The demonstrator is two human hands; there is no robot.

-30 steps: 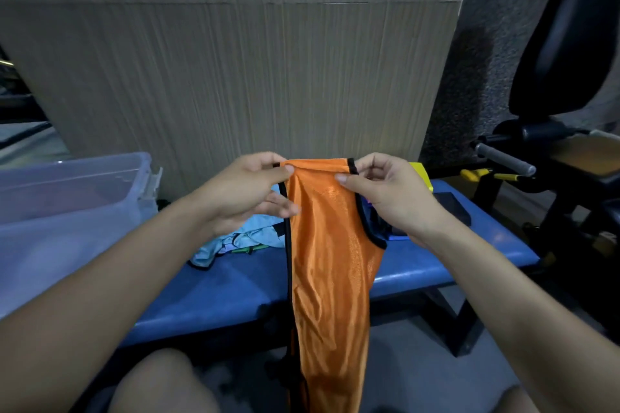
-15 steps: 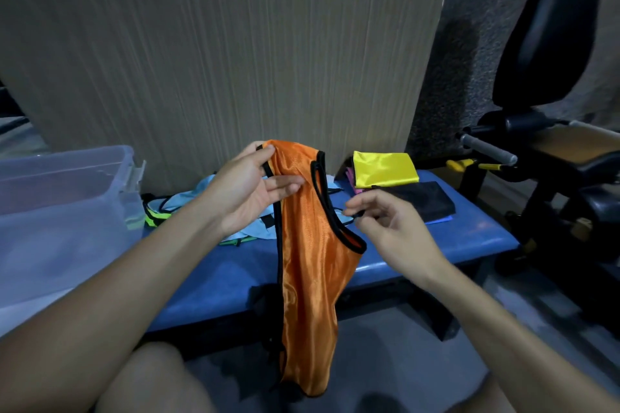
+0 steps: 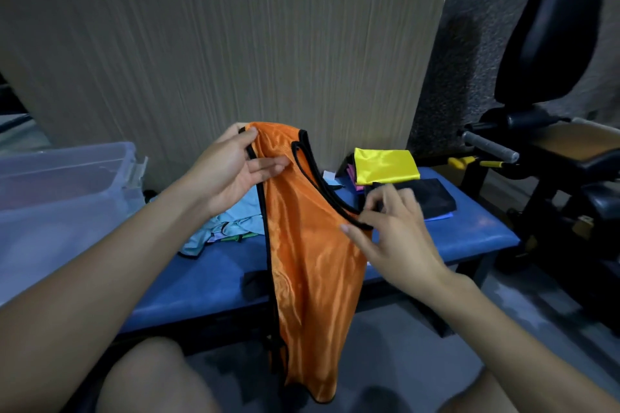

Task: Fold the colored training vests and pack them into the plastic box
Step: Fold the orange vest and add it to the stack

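Setting: blue bench [image 3: 469, 234] before a wood-panelled wall; gym seat at right.
Done: yellow vest [image 3: 385, 165] folded on a small stack at the bench's far end.
Pending: light blue vest [image 3: 221, 228] crumpled on the bench; orange vest [image 3: 308, 261] unfolded, hanging over the bench's front edge.
Plastic box [image 3: 67, 184]: at left; contents unclear.
Left hand [image 3: 231, 171]: raised, thumb pinching the orange vest's shoulder strap, fingers extended behind.
Right hand [image 3: 392, 228]: lower, blurred, fingertips pinching the black armhole trim.
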